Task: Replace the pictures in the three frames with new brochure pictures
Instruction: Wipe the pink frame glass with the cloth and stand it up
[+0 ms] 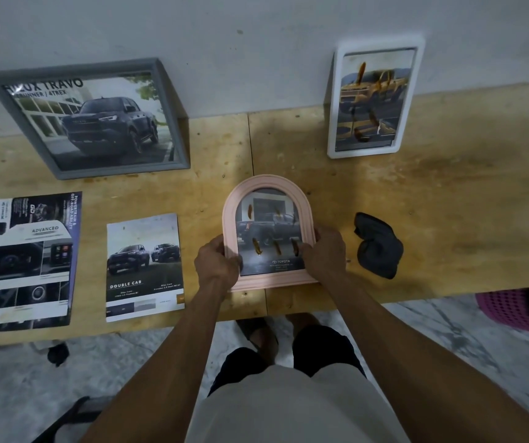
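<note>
A pink arched frame [269, 183] lies near the front edge of the wooden table [448, 225], with a dark pickup picture inside and brown smears on its glass. My left hand [216, 265] grips its lower left side and my right hand [325, 251] grips its right side. A grey square frame [20, 100] with a dark truck picture leans on the wall at the back left. A white rectangular frame [333, 123] with a yellow truck picture and brown smears leans at the back right. Two loose brochure pages lie on the left: a "Double Cab" page [145, 266] and a larger interior page [26, 260].
A dark crumpled cloth [378, 246] lies on the table just right of the pink frame. A pink perforated basket [509, 311] stands on the floor at the right, below the table edge. My legs and feet are under the table's front edge.
</note>
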The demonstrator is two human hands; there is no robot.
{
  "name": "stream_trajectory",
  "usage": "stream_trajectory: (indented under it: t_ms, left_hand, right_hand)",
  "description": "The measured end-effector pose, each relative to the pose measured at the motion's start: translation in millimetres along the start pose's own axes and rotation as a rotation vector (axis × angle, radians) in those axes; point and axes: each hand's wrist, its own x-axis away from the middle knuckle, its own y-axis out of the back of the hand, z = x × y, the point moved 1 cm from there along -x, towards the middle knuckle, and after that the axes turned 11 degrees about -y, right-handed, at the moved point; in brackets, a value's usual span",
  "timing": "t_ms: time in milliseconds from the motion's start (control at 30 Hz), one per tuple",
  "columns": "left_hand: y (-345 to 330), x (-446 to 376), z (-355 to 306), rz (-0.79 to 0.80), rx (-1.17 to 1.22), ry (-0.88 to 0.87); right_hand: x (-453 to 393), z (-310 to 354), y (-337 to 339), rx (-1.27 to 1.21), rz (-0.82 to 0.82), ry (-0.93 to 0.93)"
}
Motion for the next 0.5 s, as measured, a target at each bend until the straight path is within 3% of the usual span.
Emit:
stream_trajectory:
  t_ms: [300, 500]
  left_hand:
    - [0.3, -1.2, 2.6, 0.005, -0.022, -0.030]
    - [0.8, -0.6, 3.1, 0.010, -0.036, -0.039]
  right_hand:
    - [5.4, 1.6, 4.0, -0.021, -0.011, 0.035]
    - [15.2, 3.8, 49.1, 0.279, -0.499, -0.024]
